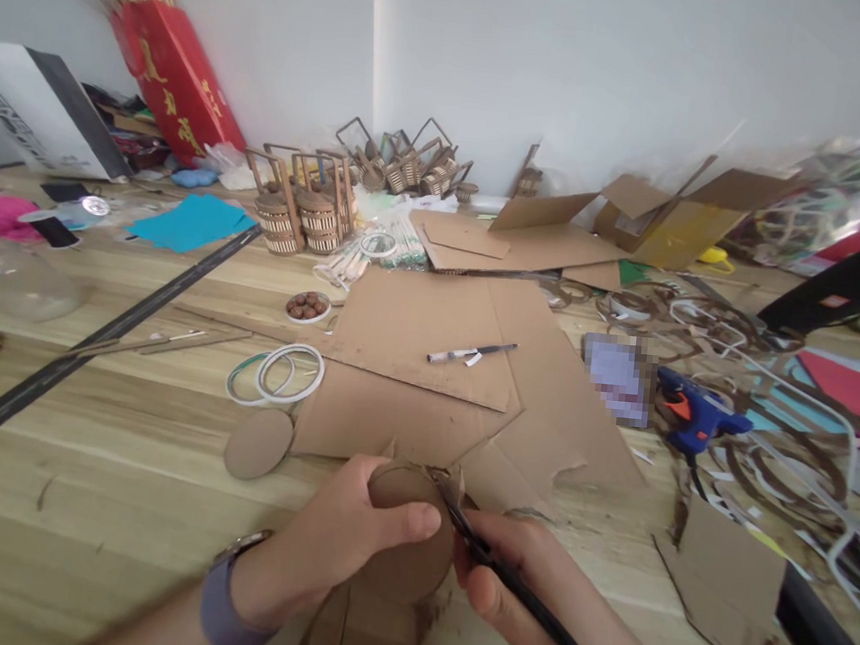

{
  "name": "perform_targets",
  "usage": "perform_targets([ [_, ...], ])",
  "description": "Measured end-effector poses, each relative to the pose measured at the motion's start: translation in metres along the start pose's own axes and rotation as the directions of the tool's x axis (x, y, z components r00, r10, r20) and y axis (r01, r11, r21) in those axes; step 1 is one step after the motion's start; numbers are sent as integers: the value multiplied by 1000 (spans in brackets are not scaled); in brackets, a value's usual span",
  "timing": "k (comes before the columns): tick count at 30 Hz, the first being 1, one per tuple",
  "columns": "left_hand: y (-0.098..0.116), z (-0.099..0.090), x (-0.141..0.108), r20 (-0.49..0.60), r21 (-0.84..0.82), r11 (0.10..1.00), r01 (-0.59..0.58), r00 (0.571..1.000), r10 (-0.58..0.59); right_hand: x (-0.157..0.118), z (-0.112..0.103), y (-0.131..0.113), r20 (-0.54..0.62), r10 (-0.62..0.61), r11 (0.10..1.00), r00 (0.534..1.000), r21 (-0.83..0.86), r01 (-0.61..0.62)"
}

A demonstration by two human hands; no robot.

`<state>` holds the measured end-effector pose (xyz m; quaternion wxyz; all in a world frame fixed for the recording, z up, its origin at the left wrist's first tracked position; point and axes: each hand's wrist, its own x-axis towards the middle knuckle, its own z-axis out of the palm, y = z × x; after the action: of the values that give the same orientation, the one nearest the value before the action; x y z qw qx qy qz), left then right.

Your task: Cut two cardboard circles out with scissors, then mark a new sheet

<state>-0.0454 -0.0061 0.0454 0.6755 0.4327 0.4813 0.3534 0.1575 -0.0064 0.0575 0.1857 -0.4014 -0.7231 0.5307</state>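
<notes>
Between two hands sits one cardboard disc (408,572). The left hand (340,531) pinches it under the thumb, other fingers hidden beneath. The right hand (510,570) curls its fingers round one black tool (527,590), kind unclear, lower end cut off. Beyond lie one loose disc (259,444), two tape rolls (317,383), one pen (472,353).

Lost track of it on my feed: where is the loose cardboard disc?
In the head view, the loose cardboard disc lies on the table left of centre, just below the white ring and up-left of the left hand.
</notes>
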Motion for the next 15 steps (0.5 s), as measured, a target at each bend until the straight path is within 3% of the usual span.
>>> perform_targets([
  [6, -2, -2, 0, -23, 0, 999, 38, 999, -38, 0, 1, 4, -20, -27, 1000, 999, -9, 26],
  [11, 0, -2, 0, 32, -22, 1000, 7, 999, -6, 0, 2, 6, -29, -57, 998, 998, -3, 57],
  [15, 3, -2, 1, 17, 3, 1000, 3, 1000, -3, 2, 3, 5, -42, -21, 1000, 999, -20, 20],
])
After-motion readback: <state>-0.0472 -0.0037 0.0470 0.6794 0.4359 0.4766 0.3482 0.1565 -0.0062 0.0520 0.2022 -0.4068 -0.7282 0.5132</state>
